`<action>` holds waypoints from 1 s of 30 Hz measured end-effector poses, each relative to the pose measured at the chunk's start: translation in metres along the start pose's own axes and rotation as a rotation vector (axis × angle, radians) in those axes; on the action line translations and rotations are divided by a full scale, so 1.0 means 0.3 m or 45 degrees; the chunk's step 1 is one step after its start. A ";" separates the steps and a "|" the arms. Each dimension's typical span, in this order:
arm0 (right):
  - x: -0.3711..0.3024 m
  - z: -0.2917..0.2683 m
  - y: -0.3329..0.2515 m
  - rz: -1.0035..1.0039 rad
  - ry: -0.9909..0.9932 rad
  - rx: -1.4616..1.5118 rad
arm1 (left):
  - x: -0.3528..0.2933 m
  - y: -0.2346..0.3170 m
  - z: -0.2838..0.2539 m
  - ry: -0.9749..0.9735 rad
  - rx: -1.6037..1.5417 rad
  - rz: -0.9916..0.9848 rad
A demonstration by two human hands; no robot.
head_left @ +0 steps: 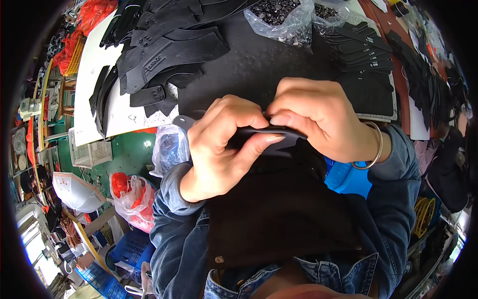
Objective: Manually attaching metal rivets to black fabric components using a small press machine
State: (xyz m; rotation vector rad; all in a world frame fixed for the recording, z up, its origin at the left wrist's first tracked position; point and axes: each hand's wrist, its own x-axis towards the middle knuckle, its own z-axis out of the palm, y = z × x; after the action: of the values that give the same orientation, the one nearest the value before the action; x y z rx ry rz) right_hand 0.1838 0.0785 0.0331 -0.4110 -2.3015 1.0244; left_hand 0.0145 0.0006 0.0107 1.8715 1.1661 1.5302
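My left hand (219,144) and my right hand (318,119) are close together over the near edge of the worktable, both pinching a dark leather piece (297,133). The left thumb presses along its underside, and the right thumb and fingertips grip its upper edge. Most of the piece is hidden behind my fingers. A grey rounded tab with a hole (183,121) shows beside my left hand; I cannot tell whether it belongs to the same piece. Beyond my hands lies a black work surface (234,74).
Black cut leather pieces (172,52) are heaped at the far left. Clear bags of small dark shiny parts (284,22) stand at the back. Black strips (363,47) lie fanned out at right. A white crate (89,149) and plastic bags (133,199) sit on the floor at left.
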 end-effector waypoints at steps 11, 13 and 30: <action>0.046 0.083 -0.077 -0.105 -0.019 -0.280 | -0.056 0.013 -0.072 0.030 -0.144 -0.211; 0.071 0.094 -0.072 -0.231 -0.041 -0.345 | -0.053 0.022 -0.117 -0.036 -0.099 -0.202; -0.014 -0.083 -0.005 0.436 0.098 -0.138 | 0.081 -0.525 -0.755 0.229 1.591 -0.189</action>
State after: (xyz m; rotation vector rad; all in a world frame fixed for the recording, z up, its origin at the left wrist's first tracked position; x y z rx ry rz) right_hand 0.2025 0.0897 0.0459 -0.8977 -2.2708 1.0227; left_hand -0.2502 0.0688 -0.0347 2.1995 2.6662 0.8798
